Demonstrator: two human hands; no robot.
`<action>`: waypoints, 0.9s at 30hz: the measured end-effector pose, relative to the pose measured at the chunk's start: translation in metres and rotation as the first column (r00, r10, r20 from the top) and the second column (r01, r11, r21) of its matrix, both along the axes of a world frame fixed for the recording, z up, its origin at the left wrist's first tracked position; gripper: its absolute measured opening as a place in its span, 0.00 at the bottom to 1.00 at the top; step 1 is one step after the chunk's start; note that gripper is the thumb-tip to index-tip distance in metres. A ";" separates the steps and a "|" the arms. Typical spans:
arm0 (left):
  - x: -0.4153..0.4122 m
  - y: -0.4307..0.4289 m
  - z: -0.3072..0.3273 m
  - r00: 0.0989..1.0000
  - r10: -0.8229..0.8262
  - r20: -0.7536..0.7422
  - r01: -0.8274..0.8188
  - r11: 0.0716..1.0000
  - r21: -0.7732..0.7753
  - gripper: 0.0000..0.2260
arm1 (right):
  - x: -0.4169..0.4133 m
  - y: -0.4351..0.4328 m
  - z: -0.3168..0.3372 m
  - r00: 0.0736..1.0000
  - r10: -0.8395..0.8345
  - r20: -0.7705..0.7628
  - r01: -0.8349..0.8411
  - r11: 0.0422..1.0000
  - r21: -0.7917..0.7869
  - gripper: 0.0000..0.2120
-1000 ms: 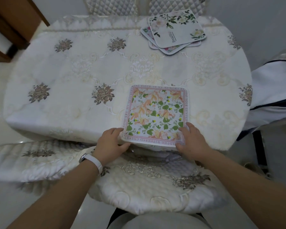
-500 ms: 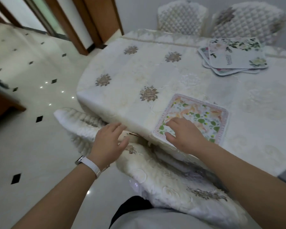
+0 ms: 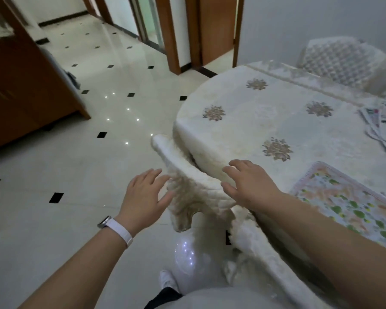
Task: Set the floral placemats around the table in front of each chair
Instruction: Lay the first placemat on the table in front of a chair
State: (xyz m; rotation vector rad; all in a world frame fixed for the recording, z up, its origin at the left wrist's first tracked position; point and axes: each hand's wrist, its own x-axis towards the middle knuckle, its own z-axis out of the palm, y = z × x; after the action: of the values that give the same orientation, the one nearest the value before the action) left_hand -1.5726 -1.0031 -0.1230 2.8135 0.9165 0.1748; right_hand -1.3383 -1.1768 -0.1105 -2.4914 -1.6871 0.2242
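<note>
Beside the table (image 3: pixel 283 123) (tiled floor (image 3: pixel 76 175)) left hand (image 3: pixel 143 195) and right hand (image 3: pixel 250 181) hover, grip released.

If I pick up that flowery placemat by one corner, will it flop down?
Probably not much: the floral placemat lies flat with straight, crisp edges, so it looks fairly stiff. It seems thin, so likely light. On the shiny tablecloth it may slide easily when pushed.

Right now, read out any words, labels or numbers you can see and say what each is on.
No text is legible.
Single placemat: border too blurred to read.
Placemat stack at the far right: no legible print.
Wrist band: no markings show.
</note>
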 end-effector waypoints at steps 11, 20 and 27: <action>-0.127 0.195 -0.011 0.978 0.198 0.059 -0.190 0.975 -0.116 0.29 | -0.110 0.230 0.008 0.996 0.086 0.015 -0.086 0.996 -0.016 0.27; -0.178 0.291 -0.025 0.945 0.317 0.074 -0.301 0.937 -0.175 0.29 | -0.142 0.348 0.004 0.989 0.147 0.013 -0.146 0.989 -0.023 0.24; -0.182 0.364 -0.039 0.918 0.393 0.059 -0.375 0.906 -0.198 0.25 | -0.138 0.450 -0.017 0.983 0.174 -0.061 -0.175 0.984 -0.020 0.24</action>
State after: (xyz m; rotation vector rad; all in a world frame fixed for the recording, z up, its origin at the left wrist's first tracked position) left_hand -1.7545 -0.6393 -0.1621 2.4072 1.3802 0.2620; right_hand -1.4767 -0.7270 -0.1273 -2.3294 -1.8909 0.3347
